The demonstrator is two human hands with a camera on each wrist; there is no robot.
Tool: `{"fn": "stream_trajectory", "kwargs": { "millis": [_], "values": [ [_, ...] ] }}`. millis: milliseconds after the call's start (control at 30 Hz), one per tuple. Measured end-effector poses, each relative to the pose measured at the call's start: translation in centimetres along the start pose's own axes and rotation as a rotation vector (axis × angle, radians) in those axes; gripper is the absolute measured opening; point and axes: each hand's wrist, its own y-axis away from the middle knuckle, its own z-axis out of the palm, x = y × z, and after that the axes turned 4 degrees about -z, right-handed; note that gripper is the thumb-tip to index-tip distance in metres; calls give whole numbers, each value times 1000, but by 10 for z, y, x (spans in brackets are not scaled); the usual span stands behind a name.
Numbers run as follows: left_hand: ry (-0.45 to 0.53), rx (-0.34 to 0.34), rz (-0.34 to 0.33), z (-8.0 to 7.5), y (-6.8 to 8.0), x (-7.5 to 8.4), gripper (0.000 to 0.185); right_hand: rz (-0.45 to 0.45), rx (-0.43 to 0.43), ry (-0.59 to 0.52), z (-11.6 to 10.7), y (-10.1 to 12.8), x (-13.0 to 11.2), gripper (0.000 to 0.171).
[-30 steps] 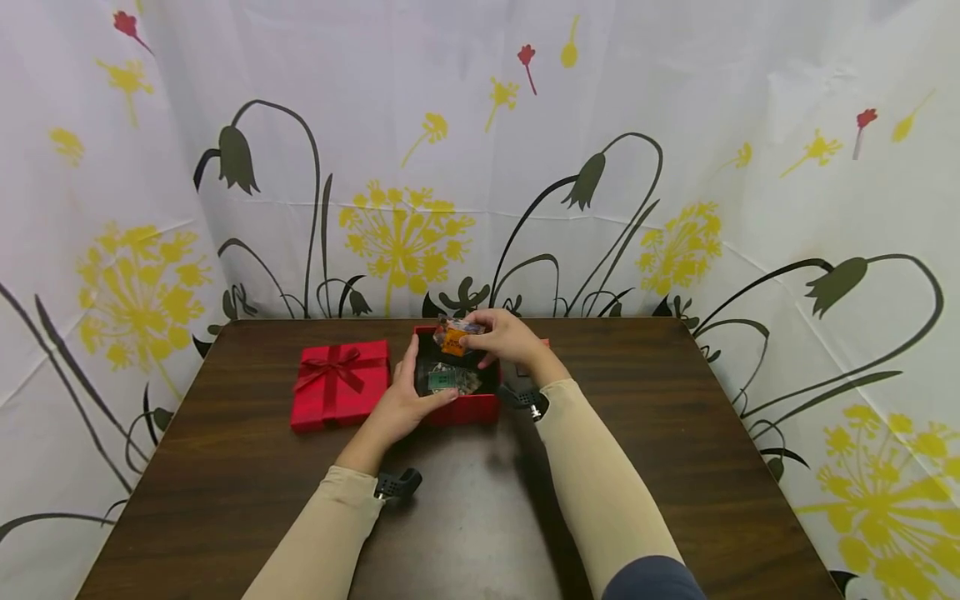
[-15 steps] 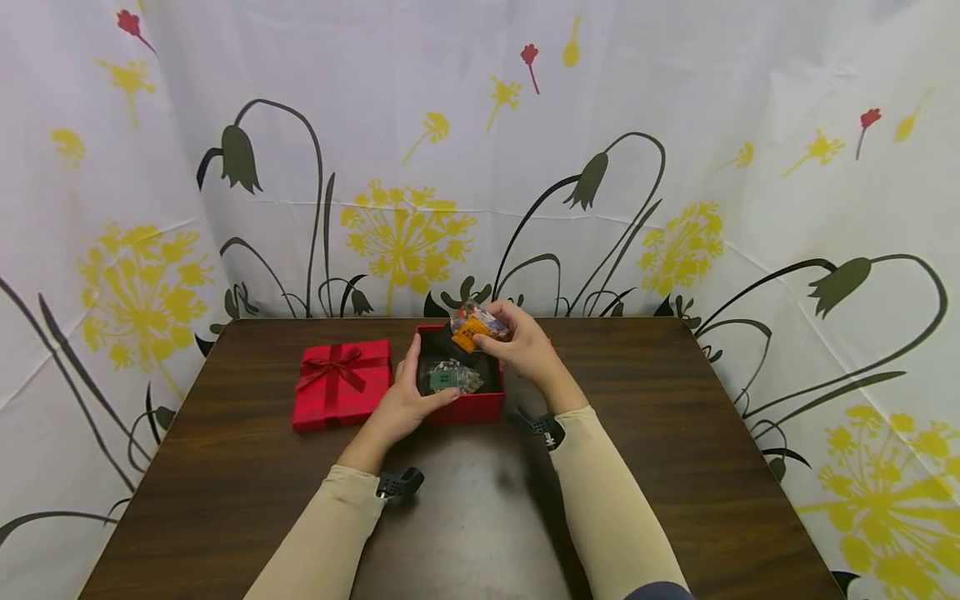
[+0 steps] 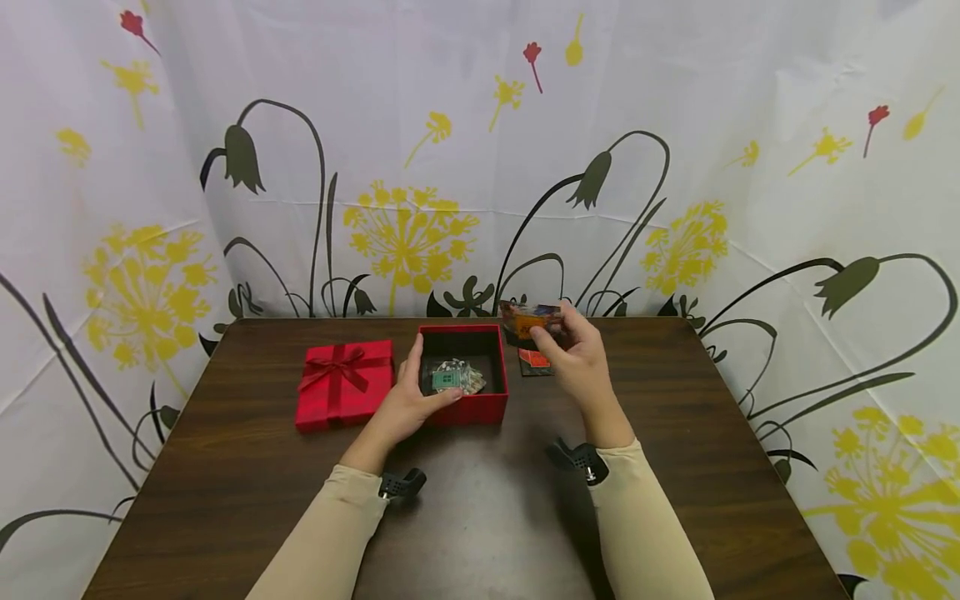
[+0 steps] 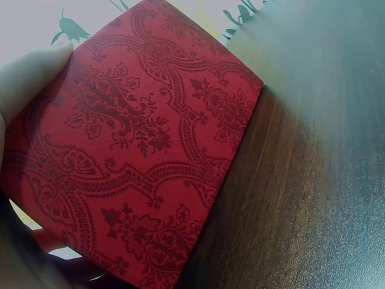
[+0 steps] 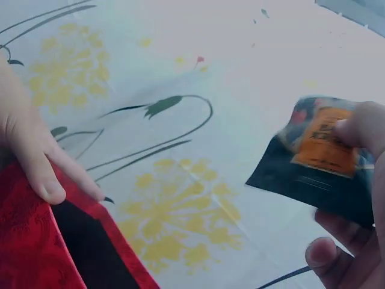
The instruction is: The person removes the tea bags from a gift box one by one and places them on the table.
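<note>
- Floral white curtain with yellow and black flower prints hangs behind the dark brown wooden table (image 3: 480, 517), where the open red patterned cardboard box (image 3: 465, 407) stands as the landmark near the middle.
- Left of the box, and just beside it, lies the red lid with a ribbon bow (image 3: 343, 381).
- Inside the box lies 1 clear packet with a green label (image 3: 452, 378); right of the box, 1 small dark packet with a red patch (image 3: 534, 362) lies on the table.
- Risk: the glossy dark packet with an orange label (image 3: 527, 319) is pinched only at its edge, above and right of the box, so it could slip and drop onto the table.
- Risk: the light box might slide or tip if the steadying hand pushes too hard.
- Right hand (image 3: 576, 357): fingers curled, pinching the orange-labelled packet in the air.
- Left hand (image 3: 408, 400): wrapped round the box's near left corner, thumb along the left wall, fingers curled over the front rim.
</note>
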Motion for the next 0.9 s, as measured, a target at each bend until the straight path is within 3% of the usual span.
{"fn": "stream_trajectory", "kwargs": {
  "millis": [267, 467, 700, 900],
  "values": [
    [-3, 7, -2, 0, -2, 2, 126, -69, 92, 46, -23, 13, -10, 19],
    [-7, 1, -21, 0, 1, -1, 126, -21, 248, -10, -37, 22, 4, 29],
    [-13, 6, -13, 0, 1, 0, 127, -8, 291, -47, -44, 26, 20, 26],
    [-21, 5, -14, -1, 0, 2, 127, 74, 396, -46, -53, 31, 40, 20]
  ]
}}
